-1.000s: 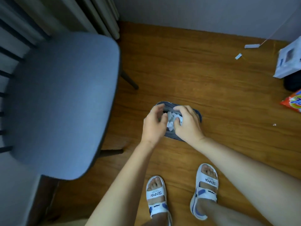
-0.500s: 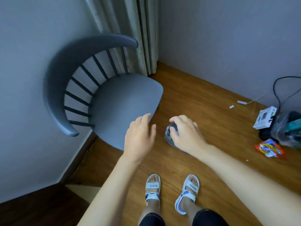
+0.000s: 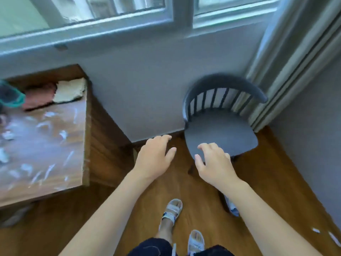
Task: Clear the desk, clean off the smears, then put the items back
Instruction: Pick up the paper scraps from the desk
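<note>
- The left hand [image 3: 155,156] hangs out in front of the person, palm down, fingers spread loosely and holding nothing
- The right hand [image 3: 214,161] is level with it and just beside it, fingers apart and slightly bent, also holding nothing; it hovers over the front edge of the grey chair [image 3: 221,133] as seen from above, and whether it touches the seat I cannot tell
- The desk [image 3: 46,137] stands well off to the left of both hands, against the wall under the window [image 3: 129,13]
- White smears [image 3: 44,124] are streaked across most of the desk's wooden top, none of them within reach of either hand as they sit
- At the desk's far end lie a cream cloth [image 3: 71,90] and a pink cloth [image 3: 39,97] side by side, with a teal object [image 3: 13,99] at the left edge, too blurred to name
- A curtain [image 3: 299,61] hangs behind the chair in the corner
- The person stands on the wooden floor [image 3: 276,182] in pale sandals [image 3: 172,209]
</note>
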`<state>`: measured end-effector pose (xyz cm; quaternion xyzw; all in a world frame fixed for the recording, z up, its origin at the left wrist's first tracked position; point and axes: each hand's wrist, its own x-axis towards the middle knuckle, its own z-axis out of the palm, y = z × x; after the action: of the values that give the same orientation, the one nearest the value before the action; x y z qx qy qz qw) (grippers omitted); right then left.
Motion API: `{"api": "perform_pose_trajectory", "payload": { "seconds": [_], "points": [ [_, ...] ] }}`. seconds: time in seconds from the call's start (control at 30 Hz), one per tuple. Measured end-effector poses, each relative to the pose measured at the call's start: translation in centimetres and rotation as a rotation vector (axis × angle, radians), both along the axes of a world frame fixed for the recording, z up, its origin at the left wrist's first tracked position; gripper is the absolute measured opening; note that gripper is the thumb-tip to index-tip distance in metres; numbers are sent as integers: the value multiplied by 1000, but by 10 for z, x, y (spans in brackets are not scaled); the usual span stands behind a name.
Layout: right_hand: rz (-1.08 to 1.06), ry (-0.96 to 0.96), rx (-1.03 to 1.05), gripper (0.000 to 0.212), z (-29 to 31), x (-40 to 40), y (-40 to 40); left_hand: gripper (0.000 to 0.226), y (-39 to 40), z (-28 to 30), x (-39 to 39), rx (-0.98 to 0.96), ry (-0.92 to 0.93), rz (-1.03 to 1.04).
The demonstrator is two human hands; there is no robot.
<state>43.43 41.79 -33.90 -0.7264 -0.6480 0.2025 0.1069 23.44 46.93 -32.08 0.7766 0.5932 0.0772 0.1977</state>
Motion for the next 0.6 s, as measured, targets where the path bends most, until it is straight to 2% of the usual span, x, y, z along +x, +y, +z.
{"api": "perform_pose_trajectory", "payload": {
  "seconds": [0.17,0.37,0.6],
  "points": [
    [242,27,-18,38,20,-84,-3,48,-53,27,-91,22,-56,288],
    [431,59,9,37,38,-199,4,45,-89,49,-206,42,-147,525],
    [507,37,61,31,58,-338,22,43,-93,50,-347,32,-190,628]
  ]
}}
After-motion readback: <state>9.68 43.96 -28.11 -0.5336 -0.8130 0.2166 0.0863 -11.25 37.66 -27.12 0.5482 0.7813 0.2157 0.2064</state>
